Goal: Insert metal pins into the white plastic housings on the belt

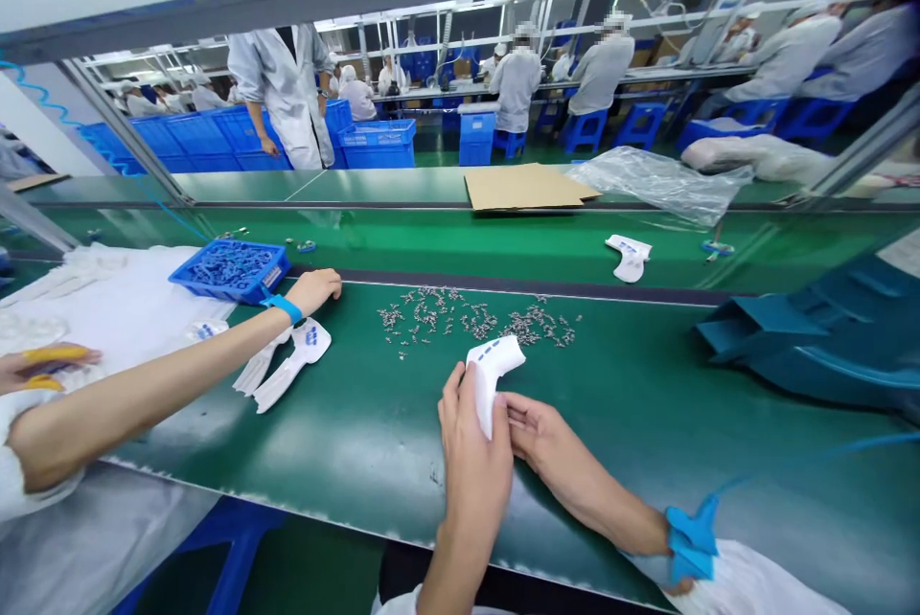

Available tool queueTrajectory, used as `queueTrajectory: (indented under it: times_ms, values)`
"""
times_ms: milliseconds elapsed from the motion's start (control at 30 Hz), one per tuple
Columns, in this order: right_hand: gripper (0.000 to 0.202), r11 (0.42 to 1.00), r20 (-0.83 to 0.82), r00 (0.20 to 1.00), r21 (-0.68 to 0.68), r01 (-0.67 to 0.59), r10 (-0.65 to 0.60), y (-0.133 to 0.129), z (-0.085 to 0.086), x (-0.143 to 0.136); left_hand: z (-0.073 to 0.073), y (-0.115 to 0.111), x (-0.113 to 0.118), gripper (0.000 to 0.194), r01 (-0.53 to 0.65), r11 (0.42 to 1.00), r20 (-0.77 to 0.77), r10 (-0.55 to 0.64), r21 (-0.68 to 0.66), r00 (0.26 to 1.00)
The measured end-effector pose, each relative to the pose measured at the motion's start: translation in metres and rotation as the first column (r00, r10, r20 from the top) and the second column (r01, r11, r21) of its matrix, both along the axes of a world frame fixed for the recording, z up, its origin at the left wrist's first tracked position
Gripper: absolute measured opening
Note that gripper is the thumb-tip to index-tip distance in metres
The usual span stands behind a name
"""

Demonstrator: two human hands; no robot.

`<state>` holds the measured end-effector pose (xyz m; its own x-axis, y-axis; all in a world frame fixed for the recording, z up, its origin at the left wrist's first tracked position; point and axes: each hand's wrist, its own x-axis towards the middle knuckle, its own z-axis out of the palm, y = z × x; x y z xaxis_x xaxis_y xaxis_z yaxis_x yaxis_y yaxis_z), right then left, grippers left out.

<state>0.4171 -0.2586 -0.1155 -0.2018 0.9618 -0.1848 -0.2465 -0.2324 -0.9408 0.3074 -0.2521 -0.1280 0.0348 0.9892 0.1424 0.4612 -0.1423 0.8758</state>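
A white, curved plastic housing (494,368) with small blue marks along its upper end is held tilted above the green bench. My left hand (471,447) wraps round it from the left, fingers closed on its side. From the right, my right hand (542,433) has its fingers bent in against the lower end; part of its grip is hidden behind the left hand. Just beyond both hands lie many small metal screws (532,323), loosely scattered over the green work surface (345,443).
A co-worker's arm (179,380) reaches in from the left, near more white housings (294,366) and a blue bin (234,270) of small blue parts. One white housing (631,258) lies on the green belt (446,237). Teal trays (826,337) stand right.
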Motion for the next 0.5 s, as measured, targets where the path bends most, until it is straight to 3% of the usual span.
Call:
queueTrajectory:
  times_ms: [67,167,300,433,500]
  values:
    - [0.040,0.998,0.043,0.999,0.053,-0.016,0.014,0.001,0.001,0.002,0.001,0.000,-0.004,0.043,-0.001,1.000,0.003,0.001,-0.018,1.000]
    - [0.031,0.988,0.256,0.967,0.147,-0.051,0.012,0.003,0.003,0.009,0.003,0.000,-0.012,0.044,-0.028,0.998,0.071,0.032,-0.059,0.997]
    - [0.023,0.978,0.565,0.824,0.192,-0.085,-0.039,0.005,0.009,0.022,0.004,-0.003,-0.021,0.048,-0.055,0.993,0.082,0.063,-0.103,0.995]
    - [0.026,0.988,0.555,0.831,0.144,-0.056,-0.033,0.005,0.012,0.035,0.006,-0.014,-0.029,0.041,0.001,1.000,-0.029,-0.001,0.013,1.000]
    - [0.034,0.995,0.514,0.858,0.090,-0.049,-0.004,0.004,0.015,0.039,0.010,-0.019,-0.033,0.037,0.097,0.992,-0.108,-0.088,0.079,0.990]
